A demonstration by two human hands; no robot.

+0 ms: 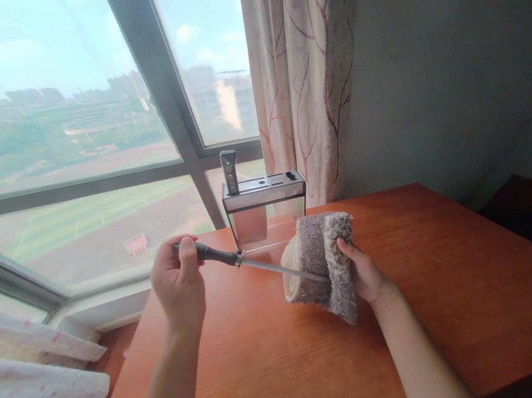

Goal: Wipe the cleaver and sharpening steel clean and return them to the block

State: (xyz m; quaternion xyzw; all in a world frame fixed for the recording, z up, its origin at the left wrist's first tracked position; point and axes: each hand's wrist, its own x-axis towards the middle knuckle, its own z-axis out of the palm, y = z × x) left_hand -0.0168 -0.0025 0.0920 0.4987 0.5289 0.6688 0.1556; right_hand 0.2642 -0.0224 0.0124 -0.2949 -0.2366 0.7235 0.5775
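My left hand (181, 283) is closed around the black handle of a honing steel (261, 265), thumb on top of the grip. Its thin grey rod slants down to the right and lies across a thick, fuzzy grey cloth (313, 252) with a cream inner side. Whether the rod's tip is tucked under the fold I cannot tell. My right hand (365, 270) grips that folded cloth from its right side, thumb on the near face and the other fingers hidden behind. Both things are held above the brown wooden table (252, 369).
Just beyond the cloth stands a clear-sided knife block (265, 194) with a slotted top and one dark, riveted handle (230, 172) sticking up. Behind it are a large window (180, 105) and a patterned curtain (296, 73). Another curtain (37, 383) hangs at the lower left.
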